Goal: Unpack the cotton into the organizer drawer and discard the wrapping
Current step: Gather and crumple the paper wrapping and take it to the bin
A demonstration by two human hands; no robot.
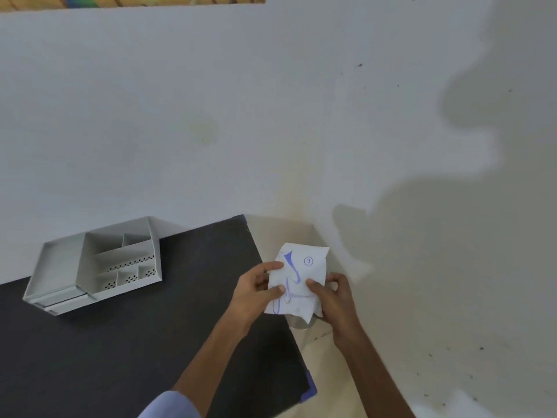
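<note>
A white paper wrapping with blue ink marks and a circled number is held up just past the table's right edge. My left hand pinches its left side and my right hand grips its right side. No cotton shows; I cannot tell whether any is inside the wrapping. The grey organizer stands on the far left of the dark table, against the wall, with open top compartments and its drawers at the front left. Beneath the wrapping a grey rounded object, perhaps a bin, is mostly hidden.
The dark table runs along the white wall; its right edge ends near my hands. A pale floor strip lies between table and right wall. A blue tab sticks out at the table's near right corner.
</note>
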